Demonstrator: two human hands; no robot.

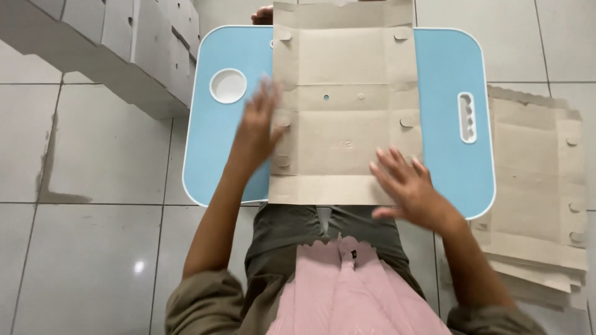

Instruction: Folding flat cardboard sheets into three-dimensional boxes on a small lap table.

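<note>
One flat sheet of brown cardboard, die-cut with creases, tabs and small holes, lies unfolded across the middle of my light-blue lap table, its far end overhanging the table's back edge and its near edge reaching the front rim. My left hand is spread open, fingers splayed and blurred, at the sheet's left edge, gripping nothing; whether it presses the card or hovers just over it I cannot tell. My right hand is likewise open, fingers fanned flat on the sheet's near right corner, closed on nothing. A round white cup recess sits in the table's left side, a slotted white handle in its right. Beside me on the right, a stack of matching flat cardboard blanks rests on the tiled floor; at upper left stand folded white boxes.
</note>
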